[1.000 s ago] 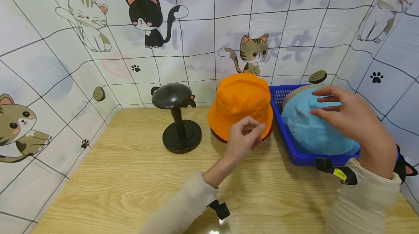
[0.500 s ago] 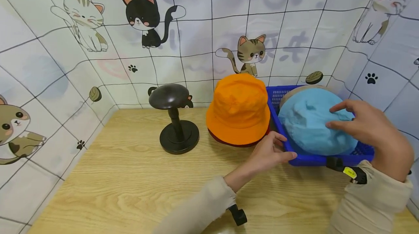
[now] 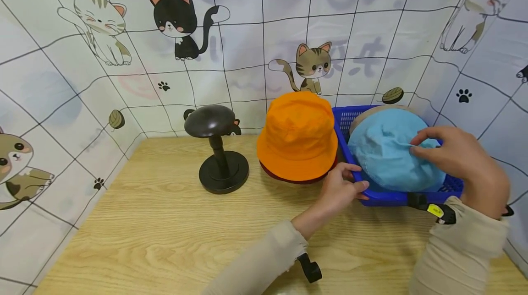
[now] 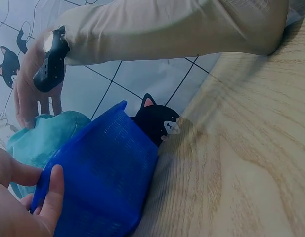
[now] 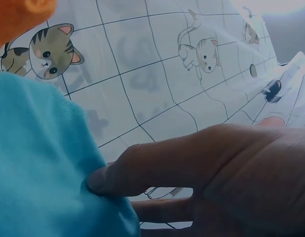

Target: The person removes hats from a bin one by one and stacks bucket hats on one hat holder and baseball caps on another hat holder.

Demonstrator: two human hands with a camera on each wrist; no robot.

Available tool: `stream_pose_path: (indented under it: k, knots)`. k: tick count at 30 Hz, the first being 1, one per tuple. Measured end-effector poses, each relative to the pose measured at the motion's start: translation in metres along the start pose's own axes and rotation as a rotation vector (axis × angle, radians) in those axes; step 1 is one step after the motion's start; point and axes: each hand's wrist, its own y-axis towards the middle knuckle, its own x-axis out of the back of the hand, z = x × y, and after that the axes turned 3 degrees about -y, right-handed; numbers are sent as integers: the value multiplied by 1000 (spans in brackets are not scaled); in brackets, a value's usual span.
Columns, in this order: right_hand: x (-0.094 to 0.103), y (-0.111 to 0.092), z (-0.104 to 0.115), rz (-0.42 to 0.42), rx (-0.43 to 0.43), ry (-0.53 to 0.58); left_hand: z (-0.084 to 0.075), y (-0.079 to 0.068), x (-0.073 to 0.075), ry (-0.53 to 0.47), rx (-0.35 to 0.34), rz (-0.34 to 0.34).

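A light blue cloth hat point(image 3: 387, 153) lies in a blue plastic basket point(image 3: 383, 199), with a beige hat point(image 3: 369, 112) partly hidden behind it. My right hand point(image 3: 462, 155) pinches the blue cloth at the hat's right side; in the right wrist view the thumb point(image 5: 117, 177) presses into the fabric. My left hand point(image 3: 340, 185) grips the basket's near left corner, its thumb and fingers on either side of the rim, as the left wrist view shows. Just left of the basket sits an orange bucket hat point(image 3: 298, 134), with a dark red brim point(image 3: 274, 176) showing beneath it.
A black hat stand point(image 3: 218, 148) with a rounded top and disc base stands left of the orange hat. Behind everything rises a white cat-print wall covering point(image 3: 243, 47). All of it rests on a wood-grain table point(image 3: 156, 221).
My left hand has moved right from in front of the orange hat to the basket's rim and gripped it. My right hand has come down onto the blue hat and pinched its cloth.
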Motion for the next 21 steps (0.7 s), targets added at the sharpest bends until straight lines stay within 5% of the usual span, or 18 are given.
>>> stream_pose_path:
  k: [8,21]
  knots:
    - [0,-2,2,-87,-9,33,5,5,0,-175,-3,15]
    - [1,-3,21,-332,-135,163,4,3,3,-193,1,38]
